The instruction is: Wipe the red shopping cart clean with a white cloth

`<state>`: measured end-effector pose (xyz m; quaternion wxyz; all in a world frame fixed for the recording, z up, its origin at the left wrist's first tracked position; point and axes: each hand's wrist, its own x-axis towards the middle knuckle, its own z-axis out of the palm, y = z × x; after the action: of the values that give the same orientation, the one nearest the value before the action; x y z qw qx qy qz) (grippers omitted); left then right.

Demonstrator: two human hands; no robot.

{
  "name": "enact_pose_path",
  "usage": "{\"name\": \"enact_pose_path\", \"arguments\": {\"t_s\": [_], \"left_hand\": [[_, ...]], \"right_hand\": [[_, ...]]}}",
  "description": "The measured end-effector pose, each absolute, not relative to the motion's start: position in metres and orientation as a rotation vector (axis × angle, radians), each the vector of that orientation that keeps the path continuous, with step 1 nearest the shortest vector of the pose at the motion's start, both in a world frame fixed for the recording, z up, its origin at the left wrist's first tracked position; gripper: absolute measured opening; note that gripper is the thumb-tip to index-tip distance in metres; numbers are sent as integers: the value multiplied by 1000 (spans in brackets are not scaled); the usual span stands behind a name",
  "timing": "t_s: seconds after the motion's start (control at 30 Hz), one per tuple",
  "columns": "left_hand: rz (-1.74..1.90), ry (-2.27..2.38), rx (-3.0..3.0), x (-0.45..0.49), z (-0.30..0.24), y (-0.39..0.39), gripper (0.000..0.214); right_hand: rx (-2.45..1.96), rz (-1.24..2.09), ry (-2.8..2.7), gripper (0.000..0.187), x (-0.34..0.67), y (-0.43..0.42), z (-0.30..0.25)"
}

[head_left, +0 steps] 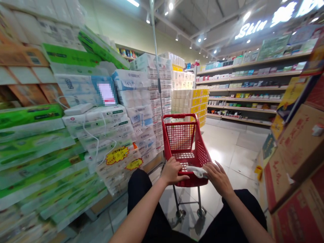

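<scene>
A small red plastic shopping cart [202, 152] with a grid basket and metal legs on casters stands in front of me, between my knees. My left hand [172, 171] is closed over the left part of its near rim, thumb pointing right. At the right corner of that rim, my right hand [219, 177] is also closed, with its fingers partly hidden. A crumpled white strip [196, 170], like tissue or cloth, lies along the rim between the hands and touches the right fingers. The cart's basket floor shows through the grid.
Stacked tissue packs [136, 114] line the left side, with yellow price tags [117, 155] and a white cable [97, 145] hanging down. Cardboard boxes [301, 141] are piled close on the right. Tiled floor [227, 145] leads to stocked shelves [243, 86]. A metal pole [155, 44] rises beside the cart.
</scene>
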<state>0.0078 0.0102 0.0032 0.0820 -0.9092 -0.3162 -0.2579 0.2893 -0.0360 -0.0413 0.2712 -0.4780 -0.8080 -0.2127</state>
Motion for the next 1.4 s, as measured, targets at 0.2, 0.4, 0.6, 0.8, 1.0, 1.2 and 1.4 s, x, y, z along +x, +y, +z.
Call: {"name": "enact_pose_path", "arguments": {"t_s": [0.2,0.4,0.6,0.8,1.0,1.2,1.4], "left_hand": [[-673,-942,-2695,7,2,22,45],[-431,-965,-2767,20,-2,5,21],[-618,-1213,-2722,24,-10,-17,36],[-763,-1134,-2786,-6,0,-21,34],[-775,-1150,-2763,-8,1,-18,17],[-755,-1145,-2759,-2,1,-10,25],[-807,-1181,-2766,0,-3,-13,23]], "right_hand": [[-1375,-537,-2037,29,278,-38,-47],[-1373,-516,-2015,26,225,-48,-38],[-1294,-439,-2167,25,215,-55,-23],[-1151,-423,-2324,31,249,-51,-14],[-1139,-135,-2433,32,255,-42,3],[-1134,0,-2412,36,259,-33,11],[-1160,61,-2367,37,265,-31,11]]}}
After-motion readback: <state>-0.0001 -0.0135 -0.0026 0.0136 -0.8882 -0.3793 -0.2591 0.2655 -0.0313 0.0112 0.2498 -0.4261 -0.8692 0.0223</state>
